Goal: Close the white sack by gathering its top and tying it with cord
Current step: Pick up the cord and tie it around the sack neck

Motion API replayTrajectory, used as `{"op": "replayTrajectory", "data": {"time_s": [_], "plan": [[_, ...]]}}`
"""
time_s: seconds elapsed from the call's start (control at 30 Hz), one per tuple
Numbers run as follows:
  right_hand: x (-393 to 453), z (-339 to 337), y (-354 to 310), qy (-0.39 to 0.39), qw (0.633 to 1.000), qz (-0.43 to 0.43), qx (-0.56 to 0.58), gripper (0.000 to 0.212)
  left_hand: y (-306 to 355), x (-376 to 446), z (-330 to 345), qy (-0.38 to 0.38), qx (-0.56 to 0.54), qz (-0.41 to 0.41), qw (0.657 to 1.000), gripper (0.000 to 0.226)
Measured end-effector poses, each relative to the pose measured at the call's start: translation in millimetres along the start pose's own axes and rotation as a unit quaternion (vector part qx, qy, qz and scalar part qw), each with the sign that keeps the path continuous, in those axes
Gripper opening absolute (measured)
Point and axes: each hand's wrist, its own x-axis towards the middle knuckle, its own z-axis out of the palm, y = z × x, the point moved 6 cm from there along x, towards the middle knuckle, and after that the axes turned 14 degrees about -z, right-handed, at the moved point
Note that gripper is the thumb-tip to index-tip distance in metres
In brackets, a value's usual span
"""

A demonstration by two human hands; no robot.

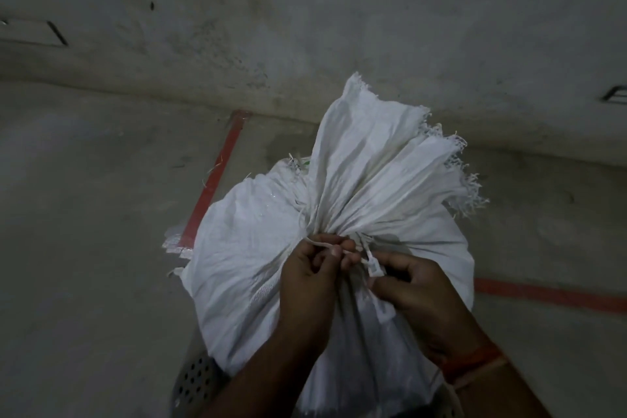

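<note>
A full white woven sack (244,248) stands in front of me. Its top is gathered into a bunch, and the frayed mouth (390,159) fans out above the neck. A thin white cord (368,260) is wrapped around the gathered neck. My left hand (312,278) pinches one end of the cord just left of the neck. My right hand (414,288) pinches the other end, just right of the neck. Both hands are close together against the sack.
The sack seems to sit in a perforated grey container (195,380), visible at the bottom left. Red tape lines (217,173) mark the grey concrete floor. A stained wall (305,27) rises just behind the sack.
</note>
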Motion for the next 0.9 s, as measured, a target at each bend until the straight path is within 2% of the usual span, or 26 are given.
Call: {"op": "replayTrajectory", "data": {"time_s": [0.13,0.43,0.6,0.73,0.8,0.9], "plan": [[0.6,4.9,0.3,0.003,1.0,0.009,0.029,0.042,5.4,-3.1,-3.1,0.001,0.025,0.028,0.999,0.011],[3.0,6.7,-1.1,0.015,0.999,0.013,0.03,0.039,2.6,-6.3,1.5,-0.017,-0.029,0.012,0.999,0.013],[6.2,7.6,3.4,0.001,0.998,0.01,0.054,0.023,-3.6,-2.2,1.3,-0.012,-0.007,0.011,1.0,0.011],[8.0,7.0,-2.9,0.02,0.983,0.033,0.181,0.029,-0.5,-2.0,-1.9,-0.001,0.042,0.026,0.999,0.011],[8.7,5.7,-5.3,0.018,0.987,0.027,0.16,0.041,1.5,-1.6,-3.4,0.002,0.071,0.035,0.997,0.008],[8.3,5.3,-3.8,0.031,0.99,0.025,0.132,0.038,5.2,0.0,-6.0,0.009,0.093,0.039,0.995,0.007]]}}
